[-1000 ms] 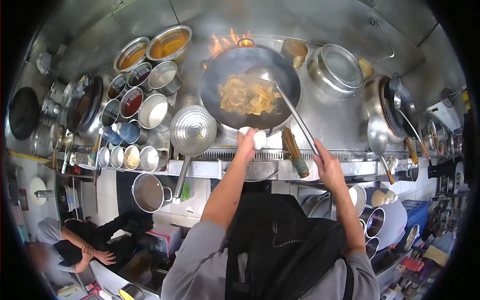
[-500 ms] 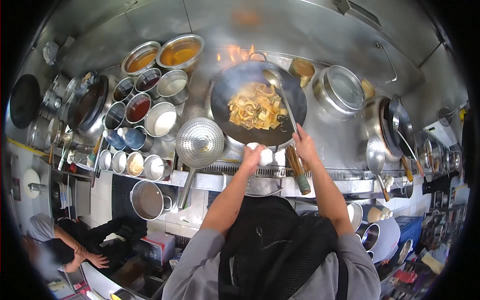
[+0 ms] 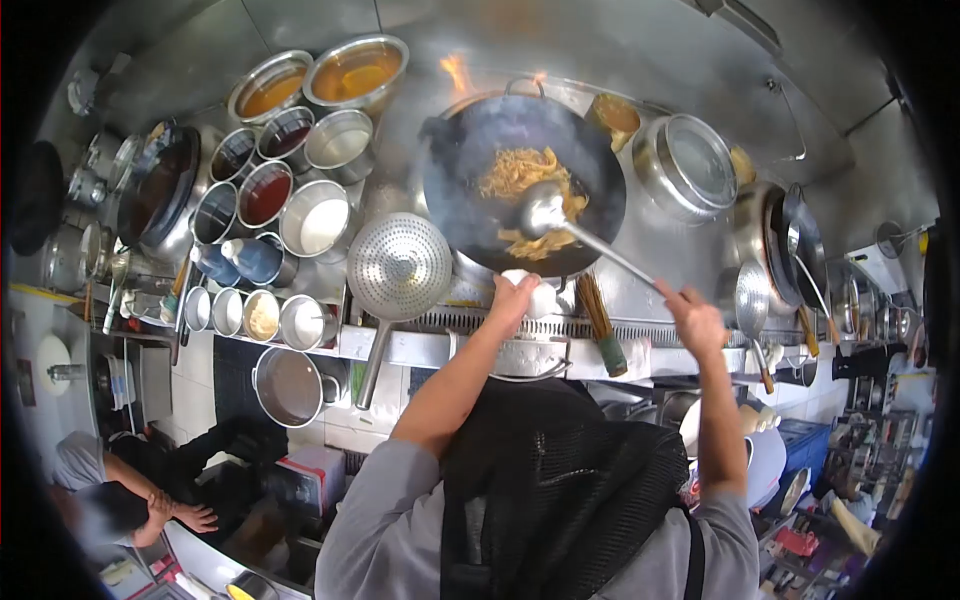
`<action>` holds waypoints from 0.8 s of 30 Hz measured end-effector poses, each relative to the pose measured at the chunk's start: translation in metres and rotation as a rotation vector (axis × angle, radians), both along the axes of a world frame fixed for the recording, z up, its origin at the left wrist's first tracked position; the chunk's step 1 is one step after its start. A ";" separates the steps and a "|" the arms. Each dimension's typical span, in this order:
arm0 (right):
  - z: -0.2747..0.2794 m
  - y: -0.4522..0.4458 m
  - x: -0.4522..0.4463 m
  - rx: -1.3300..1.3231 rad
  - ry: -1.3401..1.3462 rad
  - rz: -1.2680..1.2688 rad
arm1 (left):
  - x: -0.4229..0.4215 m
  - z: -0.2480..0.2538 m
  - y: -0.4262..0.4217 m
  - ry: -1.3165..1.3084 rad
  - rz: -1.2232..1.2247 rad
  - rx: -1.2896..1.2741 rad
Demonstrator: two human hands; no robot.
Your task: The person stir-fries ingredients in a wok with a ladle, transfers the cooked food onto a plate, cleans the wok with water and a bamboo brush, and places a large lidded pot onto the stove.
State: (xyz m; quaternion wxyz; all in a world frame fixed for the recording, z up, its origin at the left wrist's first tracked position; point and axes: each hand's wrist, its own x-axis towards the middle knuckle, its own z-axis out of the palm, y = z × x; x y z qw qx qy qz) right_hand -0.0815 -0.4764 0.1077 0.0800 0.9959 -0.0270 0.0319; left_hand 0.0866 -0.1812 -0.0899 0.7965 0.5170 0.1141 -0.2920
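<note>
A dark wok (image 3: 592, 165) sits on the stove in front of me, with broad browned noodles (image 3: 515, 174) and some haze inside. My left hand (image 3: 510, 302) is closed on a bunched white cloth (image 3: 542, 301) at the wok's near rim; the wok's handle there is hidden. My right hand (image 3: 697, 320) is wrapped round the end of a long-handled metal ladle (image 3: 545, 207). The ladle's bowl lies over the noodles, rounded side up. Just right of the cloth, a bamboo wok brush (image 3: 603, 328) rests on the stove edge.
Flames (image 3: 455, 74) rise behind the wok. To its left are a perforated strainer (image 3: 400, 265), several seasoning pots (image 3: 265, 195) and two bowls of orange liquid (image 3: 356, 72). A lidded steel pot (image 3: 688, 168) stands right. Another person's hands (image 3: 180, 512) show at lower left.
My right hand has moved right and down, and the ladle's bowl has come from the wok's far side onto the noodles. The noodles are bunched differently. My left hand still grips the cloth.
</note>
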 end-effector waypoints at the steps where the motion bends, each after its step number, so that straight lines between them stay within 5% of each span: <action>1: 0.024 0.002 -0.006 -0.023 -0.027 0.005 | 0.000 -0.004 -0.002 -0.001 0.015 0.016; 8: 0.151 0.022 -0.017 -0.210 0.026 -0.094 | -0.004 0.004 0.001 -0.039 0.022 -0.041; 11: 0.129 0.022 -0.002 -0.067 0.207 -0.264 | -0.004 0.009 0.000 -0.004 0.064 -0.046; 17: -0.048 0.017 0.059 0.378 0.005 -0.101 | 0.000 -0.010 0.000 0.008 0.010 -0.075; 21: -0.032 0.057 0.047 0.756 -0.081 -0.055 | 0.003 -0.009 -0.009 0.080 0.130 -0.063; 24: -0.034 0.052 -0.004 0.799 -0.160 -0.131 | 0.005 0.004 -0.005 0.283 0.075 -0.092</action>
